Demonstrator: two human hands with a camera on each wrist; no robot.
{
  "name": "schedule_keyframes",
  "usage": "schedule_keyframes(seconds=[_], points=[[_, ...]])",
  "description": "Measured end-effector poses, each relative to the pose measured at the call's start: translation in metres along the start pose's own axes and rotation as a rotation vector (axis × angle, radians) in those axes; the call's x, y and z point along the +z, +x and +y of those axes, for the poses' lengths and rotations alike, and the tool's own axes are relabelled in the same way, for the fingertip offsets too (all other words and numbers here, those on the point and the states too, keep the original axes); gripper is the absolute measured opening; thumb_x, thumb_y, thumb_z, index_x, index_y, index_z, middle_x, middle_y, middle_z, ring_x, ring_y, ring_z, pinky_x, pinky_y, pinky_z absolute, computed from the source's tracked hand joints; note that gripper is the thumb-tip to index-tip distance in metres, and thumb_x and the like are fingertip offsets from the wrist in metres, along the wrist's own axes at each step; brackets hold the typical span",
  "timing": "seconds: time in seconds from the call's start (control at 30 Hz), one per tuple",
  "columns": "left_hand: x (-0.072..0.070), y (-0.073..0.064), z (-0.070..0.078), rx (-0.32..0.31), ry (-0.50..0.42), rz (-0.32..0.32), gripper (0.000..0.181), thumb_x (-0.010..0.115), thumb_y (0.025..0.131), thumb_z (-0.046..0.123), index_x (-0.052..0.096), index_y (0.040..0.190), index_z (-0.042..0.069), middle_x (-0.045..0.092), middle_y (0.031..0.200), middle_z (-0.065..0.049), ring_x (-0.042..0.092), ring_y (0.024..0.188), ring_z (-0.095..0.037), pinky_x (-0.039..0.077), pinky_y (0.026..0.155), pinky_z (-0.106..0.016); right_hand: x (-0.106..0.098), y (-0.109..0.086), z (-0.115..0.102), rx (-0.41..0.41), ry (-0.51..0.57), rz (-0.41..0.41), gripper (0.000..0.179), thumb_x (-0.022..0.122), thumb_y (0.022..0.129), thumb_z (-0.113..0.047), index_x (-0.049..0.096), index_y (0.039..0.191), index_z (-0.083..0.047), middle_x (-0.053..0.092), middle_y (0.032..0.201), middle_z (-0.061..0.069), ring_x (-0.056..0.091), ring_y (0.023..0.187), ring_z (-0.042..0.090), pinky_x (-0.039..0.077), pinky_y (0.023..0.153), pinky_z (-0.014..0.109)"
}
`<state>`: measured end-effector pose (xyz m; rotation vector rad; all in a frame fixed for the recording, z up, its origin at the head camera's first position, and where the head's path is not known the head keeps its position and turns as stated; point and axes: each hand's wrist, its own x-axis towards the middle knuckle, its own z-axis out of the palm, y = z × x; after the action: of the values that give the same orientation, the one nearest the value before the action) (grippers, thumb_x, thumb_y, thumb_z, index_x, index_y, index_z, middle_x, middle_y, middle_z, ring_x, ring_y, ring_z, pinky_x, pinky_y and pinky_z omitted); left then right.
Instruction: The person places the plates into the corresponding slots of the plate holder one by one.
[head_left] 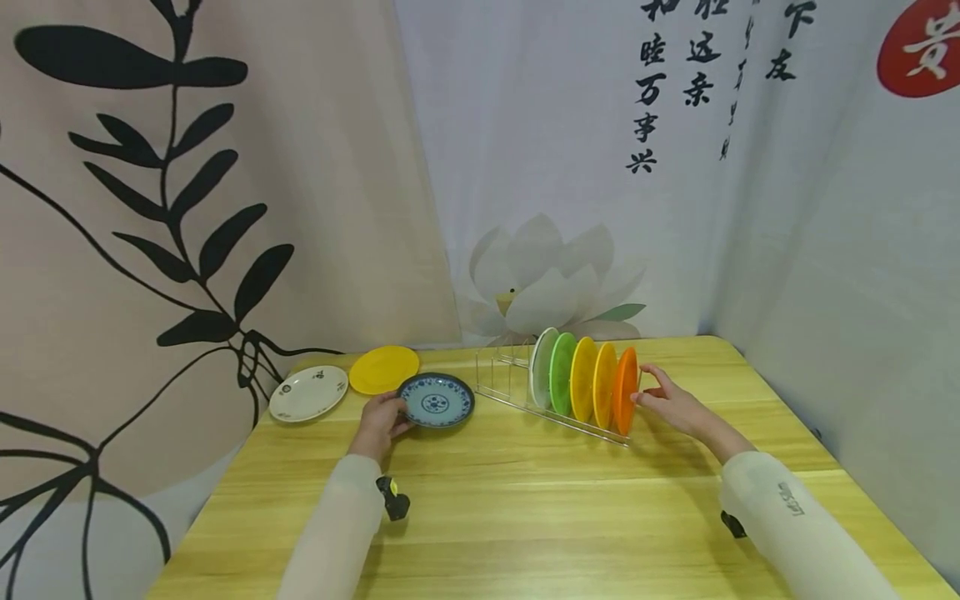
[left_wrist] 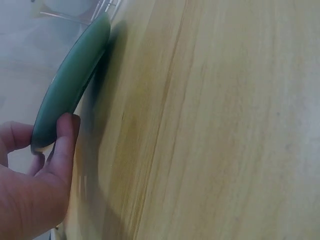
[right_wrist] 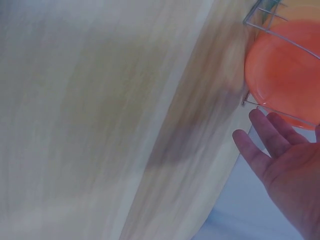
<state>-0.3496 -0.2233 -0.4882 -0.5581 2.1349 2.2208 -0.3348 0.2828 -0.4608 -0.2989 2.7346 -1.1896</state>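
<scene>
My left hand [head_left: 384,418] pinches the near-left rim of a blue patterned plate [head_left: 437,400] lying on the wooden table [head_left: 525,500]. In the left wrist view the fingers [left_wrist: 62,150] curl round the plate's dark green edge [left_wrist: 72,80]. My right hand [head_left: 663,400] reaches with straight fingers to the orange plate [head_left: 625,390], the nearest of several coloured plates standing upright in a wire rack [head_left: 510,379]. The right wrist view shows the open palm [right_wrist: 287,165] just beside the orange plate [right_wrist: 282,70]; I cannot tell if they touch.
A yellow plate [head_left: 384,368] and a white patterned plate [head_left: 308,392] lie flat at the table's far left. The rack holds white, green, yellow and orange plates, with free slots at its far end. Printed curtains enclose the table on three sides.
</scene>
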Motion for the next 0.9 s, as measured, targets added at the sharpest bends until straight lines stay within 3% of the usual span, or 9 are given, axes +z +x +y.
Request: schedule_keyframes(seconds=[0.27,0.67,0.9], points=[[-0.004,-0.003,0.000,0.003,-0.069,0.021,0.057,0.052,0.092,0.000,0.037,0.146,0.004,0.050,0.130,-0.021,0.058,0.098,-0.026,0.058,0.079,-0.030,-0.001,0.000,-0.001,-0.010,0.014,0.001,0.077,0.052,0.100,-0.042,0.014,0.156,-0.006,0.038,0.144,0.037,0.042,0.128,0.053,0.039,0.102,0.065],[-0.013,-0.008,0.010,0.004,-0.107,0.016,0.059,0.053,0.096,0.004,0.033,0.151,0.011,0.047,0.139,-0.020,0.056,0.108,-0.028,0.056,0.087,-0.031,-0.002,0.001,-0.003,-0.035,0.007,0.024,0.075,0.055,0.099,-0.039,0.018,0.154,-0.004,0.037,0.145,0.038,0.040,0.129,0.054,0.041,0.101,0.064],[-0.016,-0.008,0.022,0.008,-0.170,0.014,0.059,0.056,0.097,0.005,0.035,0.151,0.014,0.045,0.138,-0.018,0.060,0.096,-0.024,0.056,0.087,-0.032,-0.002,0.000,-0.003,-0.037,0.016,0.025,0.075,0.056,0.098,-0.037,0.019,0.153,-0.003,0.037,0.145,0.038,0.040,0.131,0.053,0.041,0.101,0.063]])
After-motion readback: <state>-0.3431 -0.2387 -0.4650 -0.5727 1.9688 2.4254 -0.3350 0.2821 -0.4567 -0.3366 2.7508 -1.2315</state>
